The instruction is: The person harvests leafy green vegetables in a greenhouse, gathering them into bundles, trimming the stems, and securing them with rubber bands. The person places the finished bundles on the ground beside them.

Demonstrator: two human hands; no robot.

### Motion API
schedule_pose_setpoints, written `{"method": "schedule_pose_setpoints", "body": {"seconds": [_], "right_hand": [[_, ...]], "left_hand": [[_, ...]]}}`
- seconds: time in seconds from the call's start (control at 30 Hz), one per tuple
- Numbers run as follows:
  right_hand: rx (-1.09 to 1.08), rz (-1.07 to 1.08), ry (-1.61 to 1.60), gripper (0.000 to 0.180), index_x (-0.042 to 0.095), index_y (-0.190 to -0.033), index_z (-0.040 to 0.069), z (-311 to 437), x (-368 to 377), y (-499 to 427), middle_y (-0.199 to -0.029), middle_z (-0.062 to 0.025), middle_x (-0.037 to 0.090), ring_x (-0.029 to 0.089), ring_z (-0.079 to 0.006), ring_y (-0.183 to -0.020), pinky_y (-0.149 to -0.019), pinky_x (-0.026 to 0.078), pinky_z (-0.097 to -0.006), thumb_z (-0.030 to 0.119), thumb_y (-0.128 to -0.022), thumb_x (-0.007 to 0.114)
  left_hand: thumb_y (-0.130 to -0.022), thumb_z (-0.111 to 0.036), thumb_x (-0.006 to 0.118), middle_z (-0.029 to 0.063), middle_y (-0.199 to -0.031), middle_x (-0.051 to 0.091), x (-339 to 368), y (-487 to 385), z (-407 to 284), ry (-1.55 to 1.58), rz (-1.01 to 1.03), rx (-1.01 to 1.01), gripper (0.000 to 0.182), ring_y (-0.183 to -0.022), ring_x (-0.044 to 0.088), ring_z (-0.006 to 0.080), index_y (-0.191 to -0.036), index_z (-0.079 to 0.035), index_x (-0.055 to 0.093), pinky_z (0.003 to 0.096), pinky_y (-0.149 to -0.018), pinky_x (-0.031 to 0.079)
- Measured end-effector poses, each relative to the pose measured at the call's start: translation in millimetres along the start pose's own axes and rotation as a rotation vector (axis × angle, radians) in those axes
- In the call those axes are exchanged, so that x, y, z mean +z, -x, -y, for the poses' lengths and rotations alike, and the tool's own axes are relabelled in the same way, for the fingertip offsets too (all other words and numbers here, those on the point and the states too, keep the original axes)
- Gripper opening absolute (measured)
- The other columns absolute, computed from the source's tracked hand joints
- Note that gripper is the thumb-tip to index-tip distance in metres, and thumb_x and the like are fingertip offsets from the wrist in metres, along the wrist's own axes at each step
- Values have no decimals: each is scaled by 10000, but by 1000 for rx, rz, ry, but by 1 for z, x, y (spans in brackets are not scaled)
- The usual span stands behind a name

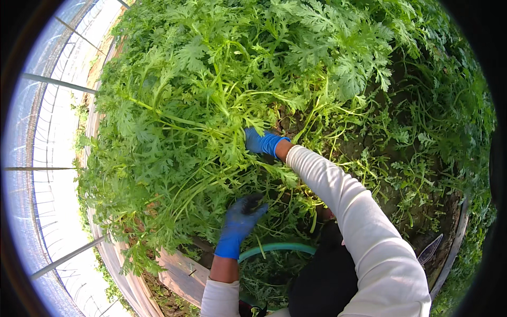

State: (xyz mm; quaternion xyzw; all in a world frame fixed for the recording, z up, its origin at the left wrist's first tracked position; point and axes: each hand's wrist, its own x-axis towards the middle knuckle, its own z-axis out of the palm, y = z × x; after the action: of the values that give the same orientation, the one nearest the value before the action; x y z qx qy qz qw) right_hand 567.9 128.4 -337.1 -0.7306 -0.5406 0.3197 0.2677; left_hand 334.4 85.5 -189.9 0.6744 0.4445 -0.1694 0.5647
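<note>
My right hand (259,141), in a blue glove, reaches in among the stems of leafy green plants (190,115) with deeply lobed leaves, like garland chrysanthemum. Leaves and stems cover its fingers, so its grip is hidden. Lower and nearer to me is my left hand (239,222), also gloved in blue, with dark, soiled fingertips. Its thumb and fingers are apart, and nothing shows clearly between them. Just below and to the right of the left hand curves the green rim of a round container (277,247). Leafy greens (265,273) lie inside it.
A wooden board (184,273) lies left of the container. Soil with short stems and scattered leaves (368,158) stretches to the right. A wooden edging (455,245) runs along the right side. Metal bars (59,82) and plastic sheeting (20,134) form a greenhouse wall at left.
</note>
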Motion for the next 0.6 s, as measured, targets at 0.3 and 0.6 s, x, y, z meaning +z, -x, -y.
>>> {"method": "schedule_pose_setpoints", "body": {"seconds": [0.3,0.6], "right_hand": [[101,129,-679,567,699,-990,-86,14,-121,53,-1022,-235,700,673,-283,-903,-846,507,-373,382,-700,837],[-94,84,-100,228,662,-804,-48,40,-4,36,-840,-281,653,656,-433,-816,-752,528,-458,151,-719,734]], "left_hand": [[-865,-232,734,159,-1510,374,-88,-16,-128,339,-334,626,878,-1253,513,304,-1563,-308,206,480,-1030,421],[-849,-379,734,83,-1561,309,-119,-5,-152,429,-475,461,806,-1319,409,282,-1536,-298,320,497,-1005,377]]}}
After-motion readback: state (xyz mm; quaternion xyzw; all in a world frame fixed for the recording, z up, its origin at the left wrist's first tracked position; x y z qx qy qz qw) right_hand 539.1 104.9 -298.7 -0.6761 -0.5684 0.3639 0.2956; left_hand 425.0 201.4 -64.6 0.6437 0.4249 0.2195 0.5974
